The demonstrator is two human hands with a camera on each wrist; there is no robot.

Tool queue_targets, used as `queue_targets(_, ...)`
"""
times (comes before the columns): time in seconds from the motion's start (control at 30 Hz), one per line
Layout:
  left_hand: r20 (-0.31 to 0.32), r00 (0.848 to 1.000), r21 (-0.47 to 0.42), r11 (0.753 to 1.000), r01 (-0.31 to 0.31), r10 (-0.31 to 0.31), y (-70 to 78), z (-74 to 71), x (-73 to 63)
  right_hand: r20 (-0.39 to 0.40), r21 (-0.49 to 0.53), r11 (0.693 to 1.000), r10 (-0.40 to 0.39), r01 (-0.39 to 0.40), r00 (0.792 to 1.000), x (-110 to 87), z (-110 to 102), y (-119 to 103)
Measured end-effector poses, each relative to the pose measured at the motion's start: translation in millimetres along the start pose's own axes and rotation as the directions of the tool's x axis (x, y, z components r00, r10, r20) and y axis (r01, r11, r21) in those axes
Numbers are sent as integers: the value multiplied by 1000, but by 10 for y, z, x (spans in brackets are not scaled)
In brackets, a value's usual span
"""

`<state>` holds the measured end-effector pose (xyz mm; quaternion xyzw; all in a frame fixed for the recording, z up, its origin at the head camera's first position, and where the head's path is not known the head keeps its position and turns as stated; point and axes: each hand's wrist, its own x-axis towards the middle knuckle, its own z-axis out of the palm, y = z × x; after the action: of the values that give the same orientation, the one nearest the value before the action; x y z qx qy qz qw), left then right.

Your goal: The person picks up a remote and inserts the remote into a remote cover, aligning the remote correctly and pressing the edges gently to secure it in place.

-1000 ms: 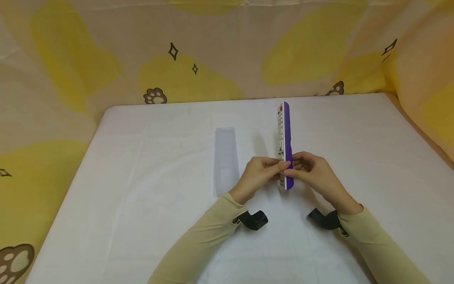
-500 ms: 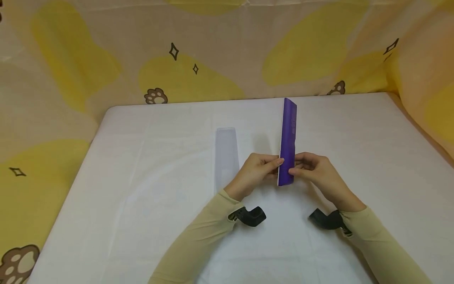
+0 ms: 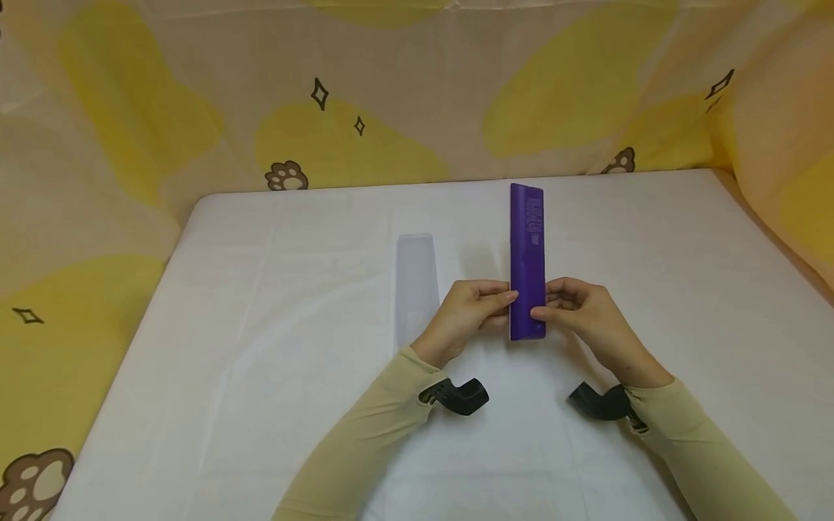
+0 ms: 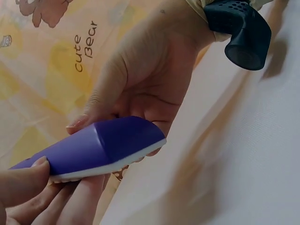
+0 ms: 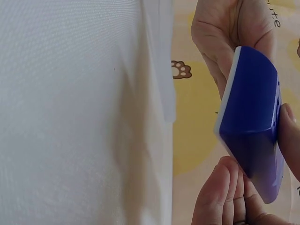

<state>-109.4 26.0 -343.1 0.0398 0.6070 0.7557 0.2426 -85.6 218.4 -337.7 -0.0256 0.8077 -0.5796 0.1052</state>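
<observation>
A remote control (image 3: 527, 264) with a purple back and white front edge is held up over the table, its back and small printed text facing the head camera. My left hand (image 3: 464, 315) pinches its left edge near the lower end, thumb on the purple back and fingers behind. From the other side my right hand (image 3: 583, 322) grips the lower right, its thumb pressing the back. In the left wrist view the purple remote (image 4: 126, 138) shows its end, with fingers under the button side. The right wrist view shows the remote (image 5: 251, 93) end-on; its buttons are hidden there.
A translucent, long narrow plastic cover (image 3: 417, 282) lies on the white table (image 3: 293, 325), left of the remote and partly behind the left hand. Yellow patterned cloth (image 3: 391, 94) hangs behind the table. A black camera mount (image 3: 456, 398) juts from the left wrist; another (image 3: 596, 401) from the right.
The remote has been rotated about its long axis: its buttoned front and side showed earlier, and now its purple back faces the head camera. Both hands have stayed on it, barely shifting.
</observation>
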Motion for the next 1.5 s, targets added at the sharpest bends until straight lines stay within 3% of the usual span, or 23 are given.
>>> queue_targets(0.27, -63, 998, 36, 999, 4, -2, -13, 2, 7, -49, -75, 997, 25, -29, 998, -8, 3, -13)
queue_targets(0.53, -101, 995, 74, 997, -3, 11, -37, 0, 7, -39, -154, 986, 51, -57, 998, -10, -23, -23)
queue_targets(0.9, -143, 989, 86, 996, -24, 36, -158, 59, 49, -37, -171, 981, 91, -96, 995, 4, -30, 16)
queue_targets(1.1, -161, 987, 80, 997, 3, 10, -223, 84, 83, -50, -194, 975, 96, -104, 994, 8, -36, 33)
queue_targets(1.27, -167, 986, 128, 992, 21, 1, -259, 89, 85, -39, -204, 972, 113, -119, 993, 17, -33, 51)
queue_targets(1.5, -188, 982, 191, 982, 3, 33, -313, 70, 75, -24, -197, 968, 155, -156, 988, 60, -3, 135)
